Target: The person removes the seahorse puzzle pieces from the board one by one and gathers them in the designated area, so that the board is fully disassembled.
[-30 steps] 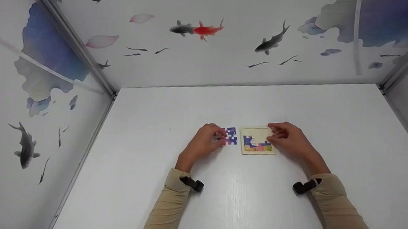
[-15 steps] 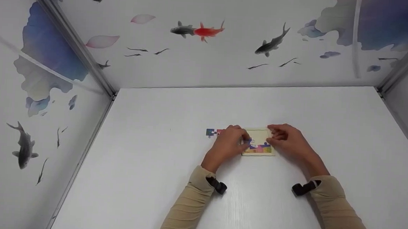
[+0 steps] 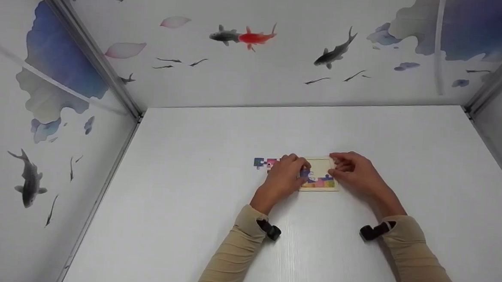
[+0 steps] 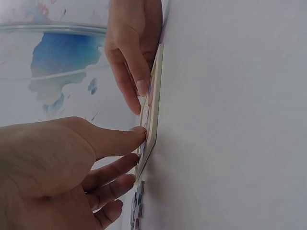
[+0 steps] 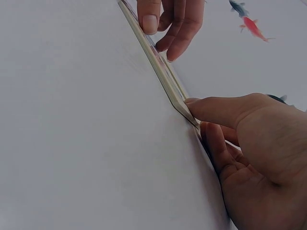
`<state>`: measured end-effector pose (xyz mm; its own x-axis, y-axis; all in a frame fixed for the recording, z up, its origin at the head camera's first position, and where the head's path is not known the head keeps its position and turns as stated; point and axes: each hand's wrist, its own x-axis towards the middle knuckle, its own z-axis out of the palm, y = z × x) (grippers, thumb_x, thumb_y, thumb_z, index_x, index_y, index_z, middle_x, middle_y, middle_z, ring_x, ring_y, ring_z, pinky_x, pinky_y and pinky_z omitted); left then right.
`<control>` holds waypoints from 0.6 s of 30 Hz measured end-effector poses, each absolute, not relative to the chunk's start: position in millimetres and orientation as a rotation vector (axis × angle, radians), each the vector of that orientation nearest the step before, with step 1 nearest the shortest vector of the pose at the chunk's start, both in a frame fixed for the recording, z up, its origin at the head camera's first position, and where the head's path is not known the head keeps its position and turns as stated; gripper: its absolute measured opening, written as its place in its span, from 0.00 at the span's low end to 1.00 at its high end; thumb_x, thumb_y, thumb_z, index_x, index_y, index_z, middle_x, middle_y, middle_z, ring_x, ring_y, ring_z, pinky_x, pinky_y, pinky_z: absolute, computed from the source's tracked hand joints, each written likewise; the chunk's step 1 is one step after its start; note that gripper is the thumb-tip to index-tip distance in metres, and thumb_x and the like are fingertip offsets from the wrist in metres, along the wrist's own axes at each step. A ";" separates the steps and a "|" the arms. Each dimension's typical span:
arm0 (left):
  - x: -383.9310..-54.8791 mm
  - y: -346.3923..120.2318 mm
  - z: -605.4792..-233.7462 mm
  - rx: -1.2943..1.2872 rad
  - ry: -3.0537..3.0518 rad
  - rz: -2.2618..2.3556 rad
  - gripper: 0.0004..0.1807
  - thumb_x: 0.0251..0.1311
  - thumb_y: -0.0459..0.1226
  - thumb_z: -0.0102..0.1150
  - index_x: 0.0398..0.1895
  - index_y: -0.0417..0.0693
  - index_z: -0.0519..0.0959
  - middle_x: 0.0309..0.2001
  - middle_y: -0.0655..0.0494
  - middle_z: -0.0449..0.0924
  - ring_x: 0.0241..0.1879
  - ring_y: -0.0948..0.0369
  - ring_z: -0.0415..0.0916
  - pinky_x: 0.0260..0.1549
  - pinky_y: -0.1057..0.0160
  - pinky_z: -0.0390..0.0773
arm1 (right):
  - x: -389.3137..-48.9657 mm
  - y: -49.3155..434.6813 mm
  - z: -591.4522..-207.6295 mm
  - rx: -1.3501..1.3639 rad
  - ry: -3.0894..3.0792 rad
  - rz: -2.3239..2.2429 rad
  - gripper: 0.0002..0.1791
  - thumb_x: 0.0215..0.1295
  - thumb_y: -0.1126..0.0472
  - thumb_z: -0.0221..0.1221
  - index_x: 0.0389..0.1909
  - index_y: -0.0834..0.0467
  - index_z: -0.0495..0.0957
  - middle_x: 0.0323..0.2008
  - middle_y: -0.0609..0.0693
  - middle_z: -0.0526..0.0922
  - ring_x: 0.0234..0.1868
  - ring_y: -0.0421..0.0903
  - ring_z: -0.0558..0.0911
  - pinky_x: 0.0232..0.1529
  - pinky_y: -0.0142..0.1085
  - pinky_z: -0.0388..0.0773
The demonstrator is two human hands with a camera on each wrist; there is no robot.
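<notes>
A shallow wooden puzzle tray (image 3: 318, 189) lies flat on the white table, partly filled with purple, pink, orange and green jigsaw pieces along its lower side. My left hand (image 3: 284, 173) is over the tray's left side, thumb and index finger either side of a blue-purple puzzle piece (image 3: 305, 174). In the left wrist view the thumb tip touches the tray's surface while the other fingers reach its near edge. My right hand (image 3: 356, 172) grips the tray's right edge, with the thumb (image 5: 199, 108) at a corner in the right wrist view.
Loose jigsaw pieces (image 3: 263, 162), blue-green and pink, lie to the left of the tray, partly hidden behind the left hand. White walls painted with fish (image 3: 254, 38) and petals stand behind and to the left of the table (image 3: 181, 154).
My left hand has moved right, from the loose pieces to the tray's left side, uncovering pieces on the far left. It has barely shifted in the last half second. My right hand stays put.
</notes>
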<state>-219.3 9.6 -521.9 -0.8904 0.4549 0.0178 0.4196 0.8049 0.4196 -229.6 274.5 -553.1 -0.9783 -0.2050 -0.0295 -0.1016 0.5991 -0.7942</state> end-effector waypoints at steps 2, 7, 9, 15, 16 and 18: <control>-218.3 10.0 -521.7 0.694 2.907 0.650 0.19 0.74 0.43 0.69 0.65 0.57 0.82 0.61 0.57 0.80 0.62 0.59 0.76 0.68 0.59 0.77 | -229.5 274.5 -552.6 -0.259 2.702 -1.324 0.32 0.73 0.53 0.71 0.75 0.54 0.77 0.57 0.57 0.83 0.54 0.51 0.84 0.50 0.18 0.76; -217.6 12.3 -521.8 0.669 2.916 0.656 0.21 0.73 0.43 0.70 0.66 0.57 0.82 0.62 0.58 0.79 0.64 0.60 0.75 0.70 0.60 0.76 | -228.9 274.6 -552.3 -0.258 2.704 -1.319 0.32 0.73 0.51 0.71 0.75 0.53 0.77 0.57 0.56 0.82 0.54 0.50 0.83 0.50 0.19 0.76; -217.7 12.8 -522.4 0.664 2.921 0.657 0.20 0.73 0.43 0.70 0.65 0.57 0.84 0.63 0.59 0.78 0.65 0.60 0.74 0.71 0.60 0.75 | -228.7 274.1 -552.2 -0.250 2.704 -1.319 0.32 0.73 0.50 0.71 0.74 0.52 0.77 0.57 0.56 0.82 0.54 0.50 0.83 0.50 0.20 0.76; -219.5 12.6 -522.6 0.689 2.935 0.615 0.20 0.73 0.43 0.70 0.65 0.58 0.84 0.62 0.61 0.82 0.65 0.60 0.73 0.72 0.61 0.74 | -228.4 274.2 -550.9 -0.243 2.703 -1.309 0.32 0.73 0.51 0.71 0.74 0.52 0.77 0.57 0.56 0.82 0.54 0.50 0.83 0.51 0.20 0.75; -219.8 12.5 -522.6 0.696 2.935 0.608 0.20 0.73 0.44 0.70 0.66 0.59 0.84 0.62 0.61 0.83 0.65 0.60 0.74 0.72 0.61 0.74 | -228.5 274.5 -550.8 -0.245 2.703 -1.307 0.32 0.73 0.51 0.71 0.75 0.52 0.77 0.57 0.56 0.82 0.54 0.51 0.83 0.51 0.20 0.75; -220.3 12.3 -522.9 0.706 2.935 0.605 0.20 0.73 0.44 0.70 0.66 0.58 0.84 0.61 0.61 0.83 0.64 0.60 0.74 0.71 0.60 0.74 | -228.7 275.0 -550.9 -0.249 2.705 -1.304 0.32 0.73 0.51 0.71 0.75 0.52 0.77 0.58 0.57 0.82 0.55 0.51 0.83 0.51 0.20 0.75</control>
